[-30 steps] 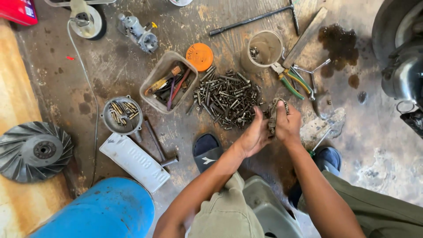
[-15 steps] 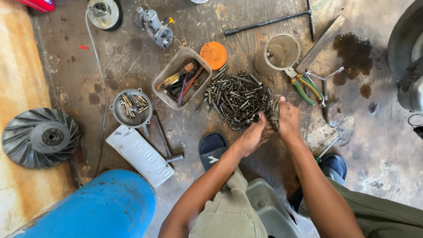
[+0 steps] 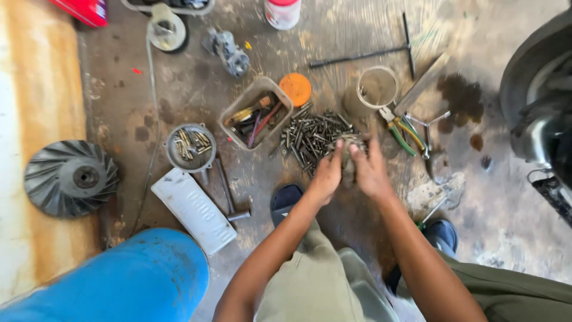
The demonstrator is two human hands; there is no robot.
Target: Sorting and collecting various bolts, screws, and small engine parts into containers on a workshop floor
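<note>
Both the left hand (image 3: 326,177) and right hand (image 3: 370,173) were closed together around a small greasy part (image 3: 348,156), lifted since a second earlier, above the floor's (image 3: 286,48) bolt pile (image 3: 310,134).

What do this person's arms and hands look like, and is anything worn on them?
Both arms are bare from above the elbow down, with no sleeves in view. The left hand and right hand are bare: no gloves. No watch, bracelet or ring shows; the fingers are partly hidden.

A white round container with a red cap (image 3: 282,12) stands at the top edge.
</note>
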